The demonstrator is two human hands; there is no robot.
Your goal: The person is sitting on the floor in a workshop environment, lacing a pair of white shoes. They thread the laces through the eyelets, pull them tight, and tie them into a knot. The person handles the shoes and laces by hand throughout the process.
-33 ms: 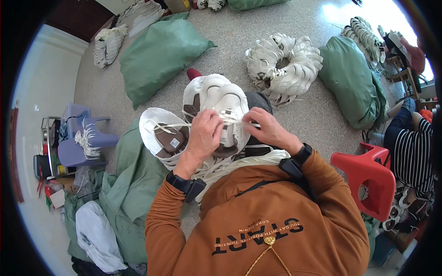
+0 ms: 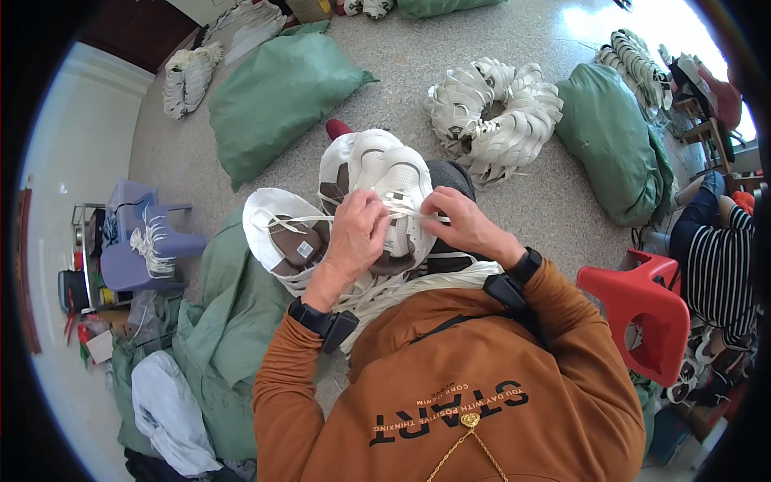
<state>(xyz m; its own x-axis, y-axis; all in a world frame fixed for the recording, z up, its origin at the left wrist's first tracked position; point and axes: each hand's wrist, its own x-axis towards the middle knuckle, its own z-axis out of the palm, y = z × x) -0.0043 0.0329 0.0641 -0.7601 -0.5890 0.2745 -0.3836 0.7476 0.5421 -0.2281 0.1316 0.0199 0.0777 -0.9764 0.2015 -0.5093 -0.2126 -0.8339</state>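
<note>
On my lap rests a white shoe upper (image 2: 391,167) with its tongue and eyelets facing up. A white shoelace (image 2: 401,210) runs across it between my hands. My left hand (image 2: 356,234) has its fingers closed on the lace at the upper's left side. At the other side my right hand (image 2: 464,223) pinches the same lace between thumb and fingertips. Left of it lies another upper (image 2: 295,243), its brown lining showing and a loose lace across it. A bundle of white laces (image 2: 454,279) lies over my lap, close to my body.
Ahead on the floor stands a ring of stacked white uppers (image 2: 526,120). Green sacks (image 2: 281,96) lie ahead left, and another sack (image 2: 614,140) lies ahead right. A purple stool (image 2: 136,269) holds laces at left. A red stool (image 2: 642,301) stands right, near a person in stripes (image 2: 719,273).
</note>
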